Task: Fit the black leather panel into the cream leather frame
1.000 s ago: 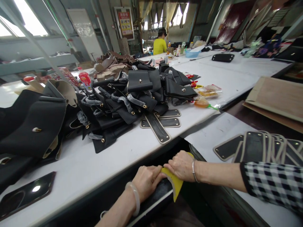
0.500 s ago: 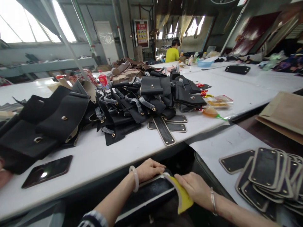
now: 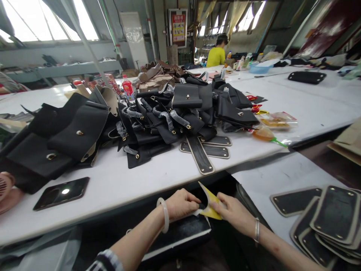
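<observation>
Below the table's front edge, a black piece with pale edging [image 3: 180, 232] lies across the lap. My left hand [image 3: 182, 203] is closed at its upper edge, fingers pressed on a small dark part I cannot make out clearly. My right hand [image 3: 229, 210] grips a bent yellow sheet [image 3: 211, 207], which stands up in a curved point between the two hands. The sheet's lower end is close to the black piece's right corner.
Black bag parts [image 3: 169, 116] are heaped on the white table [image 3: 113, 188]. A phone [image 3: 62, 193] lies left. Dark edged panels [image 3: 335, 214] are stacked right, others [image 3: 200, 155] lie crossed ahead. A person in yellow [image 3: 216, 56] is at the back.
The yellow sheet has swung from hanging downward to pointing up, nearer my left hand. My right hand has turned with it. The camera view has shifted slightly left.
</observation>
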`<action>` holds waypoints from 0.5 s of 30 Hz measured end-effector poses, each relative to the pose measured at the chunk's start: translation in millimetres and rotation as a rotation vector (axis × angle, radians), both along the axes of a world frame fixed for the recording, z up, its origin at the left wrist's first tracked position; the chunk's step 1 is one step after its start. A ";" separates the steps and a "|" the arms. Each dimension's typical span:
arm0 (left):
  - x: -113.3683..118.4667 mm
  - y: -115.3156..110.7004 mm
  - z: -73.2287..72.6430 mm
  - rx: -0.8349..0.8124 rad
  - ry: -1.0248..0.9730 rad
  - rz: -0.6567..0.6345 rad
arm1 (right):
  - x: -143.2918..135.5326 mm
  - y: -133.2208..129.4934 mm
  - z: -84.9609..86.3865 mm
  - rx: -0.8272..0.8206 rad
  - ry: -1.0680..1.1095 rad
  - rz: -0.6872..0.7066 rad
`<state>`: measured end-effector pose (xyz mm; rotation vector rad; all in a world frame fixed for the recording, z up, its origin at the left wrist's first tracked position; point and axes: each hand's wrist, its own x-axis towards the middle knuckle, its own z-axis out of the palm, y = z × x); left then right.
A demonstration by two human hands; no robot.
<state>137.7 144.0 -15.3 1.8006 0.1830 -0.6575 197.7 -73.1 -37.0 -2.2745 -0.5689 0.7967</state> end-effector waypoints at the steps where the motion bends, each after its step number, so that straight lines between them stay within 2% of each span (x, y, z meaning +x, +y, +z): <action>1: -0.3 -1.0 1.6 0.021 -0.011 -0.007 | 1.6 -0.2 3.1 -0.090 -0.077 0.032; 4: -2.7 -0.9 4.9 0.040 -0.041 -0.024 | 6.1 2.1 15.5 -0.284 -0.233 0.145; 10: -6.4 7.6 3.4 -0.028 -0.040 -0.044 | 17.0 16.3 37.5 -0.435 -0.453 0.370; 15: -4.3 2.9 3.6 0.024 -0.074 -0.029 | 18.5 31.7 44.0 -0.504 -0.544 0.510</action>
